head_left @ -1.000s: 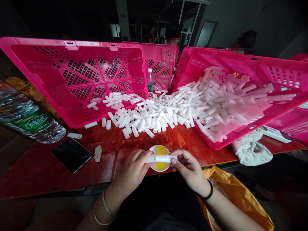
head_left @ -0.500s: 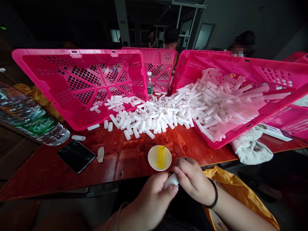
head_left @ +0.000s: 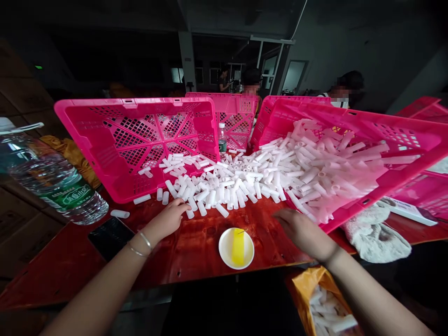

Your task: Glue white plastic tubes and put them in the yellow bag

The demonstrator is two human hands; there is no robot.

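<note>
My left hand (head_left: 170,218) reaches to the front edge of a pile of short white plastic tubes (head_left: 229,193). Its fingers curl at the end of one white tube (head_left: 190,213), which lies on the table. Over the right part of the table is my right hand (head_left: 303,231), smeared by motion, its fingers pointing left and mostly hidden. It is close to the front of the right pink crate (head_left: 380,198). Between the hands stands a small white bowl (head_left: 224,254) holding a yellow strip (head_left: 238,249) with a thin dark piece across its top.
A tipped pink crate (head_left: 135,100) stands left of the pile. Farther left are a large water bottle (head_left: 70,191) and a black phone (head_left: 110,237). At the right lies a pale cloth (head_left: 378,235). An orange bag (head_left: 304,284) of tubes is below the table edge. People sit behind.
My hands have parted from around a white tube, which they no longer hold. The left moved forward to the pile, the right forward and right. The view shifted, showing tubes in the bag.
</note>
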